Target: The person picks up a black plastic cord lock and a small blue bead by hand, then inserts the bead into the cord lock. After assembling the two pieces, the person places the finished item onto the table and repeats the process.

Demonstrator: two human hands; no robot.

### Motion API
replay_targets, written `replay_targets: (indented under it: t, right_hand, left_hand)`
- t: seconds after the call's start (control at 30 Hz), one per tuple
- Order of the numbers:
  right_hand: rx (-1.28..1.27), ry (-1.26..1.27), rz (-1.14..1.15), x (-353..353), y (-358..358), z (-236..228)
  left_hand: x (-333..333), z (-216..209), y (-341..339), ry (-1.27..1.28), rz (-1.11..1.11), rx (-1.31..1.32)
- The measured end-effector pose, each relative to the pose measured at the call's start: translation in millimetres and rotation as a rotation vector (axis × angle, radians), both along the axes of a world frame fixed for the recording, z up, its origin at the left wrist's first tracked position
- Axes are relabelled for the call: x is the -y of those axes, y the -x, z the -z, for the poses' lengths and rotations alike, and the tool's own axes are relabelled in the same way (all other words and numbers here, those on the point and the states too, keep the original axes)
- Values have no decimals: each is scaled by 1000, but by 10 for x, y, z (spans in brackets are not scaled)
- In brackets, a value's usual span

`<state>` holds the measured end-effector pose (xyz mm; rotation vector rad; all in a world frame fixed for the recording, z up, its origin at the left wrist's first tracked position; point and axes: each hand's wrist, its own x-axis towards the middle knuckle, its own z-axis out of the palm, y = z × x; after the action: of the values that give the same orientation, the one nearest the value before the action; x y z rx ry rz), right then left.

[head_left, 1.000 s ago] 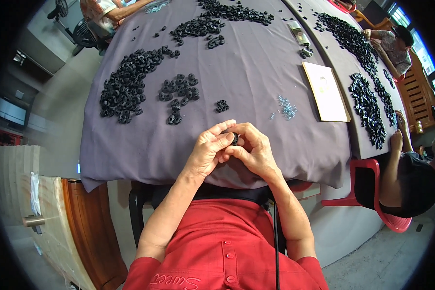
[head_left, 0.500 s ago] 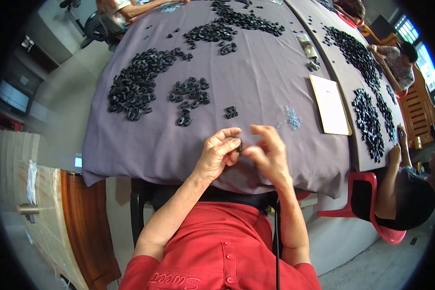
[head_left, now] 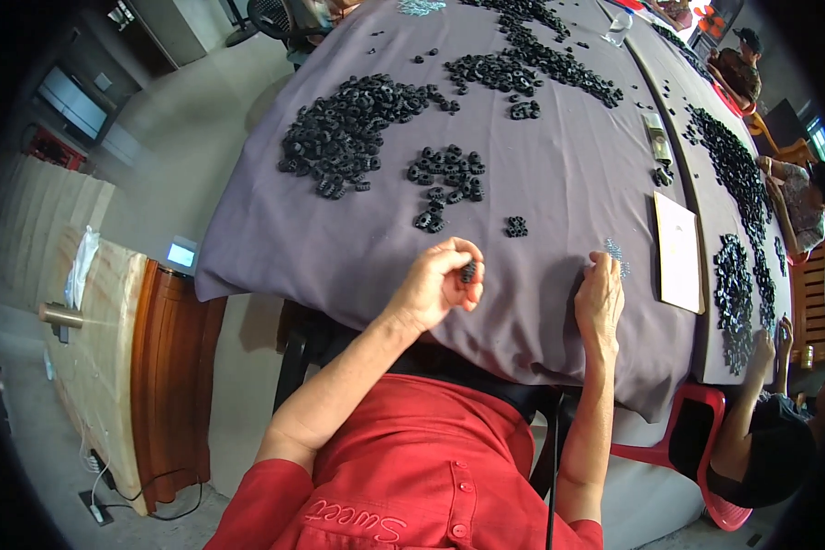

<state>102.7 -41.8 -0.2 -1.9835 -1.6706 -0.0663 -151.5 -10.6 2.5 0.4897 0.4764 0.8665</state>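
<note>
On the pale floor (head_left: 170, 137) stands a broad table (head_left: 559, 165), its grey-mauve cloth creased and hanging over the near edge. A stone-topped wooden cabinet (head_left: 179, 367) fills the near left, a red chair (head_left: 713, 431) the near right. Left on the cloth spreads a black heap (head_left: 348, 124); a pale board (head_left: 677, 252) lies right. The left hand (head_left: 435, 282) grips a small black part (head_left: 468, 272) toward the near edge; the right hand (head_left: 599, 298) bunches its fingers at tiny blue pieces (head_left: 615, 249), grip hidden.
</note>
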Motion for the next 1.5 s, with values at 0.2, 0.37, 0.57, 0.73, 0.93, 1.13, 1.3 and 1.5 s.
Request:
replay_targets:
  t: [0.2, 0.37, 0.57, 0.73, 0.93, 1.13, 1.3, 1.5]
  right_hand:
    - [-41, -29, 1, 33, 25, 49]
    - [-39, -93, 22, 55, 53, 70]
    - [-90, -123, 29, 67, 88, 54]
    - [-476, -212, 93, 68, 34, 27]
    - [-753, -176, -52, 90, 252, -22]
    - [-827, -113, -101, 91, 281, 13]
    - [-769, -137, -147, 87, 273, 45]
    - [-806, -162, -295, 125, 427, -98]
  left_hand:
    - [-239, -137, 480, -22, -168, -215]
    - [-405, -136, 430, -278, -285, -782]
    - [-425, -24, 321, -942, -403, -1632]
    - [-396, 8, 346, -940, -368, -1623]
    - [-335, 21, 360, -1053, -427, -1546]
    - [-264, -11, 339, -880, -475, -1390]
    - [-133, -12, 181, -767, -429, -952]
    - [20, -168, -317, -562, -228, -705]
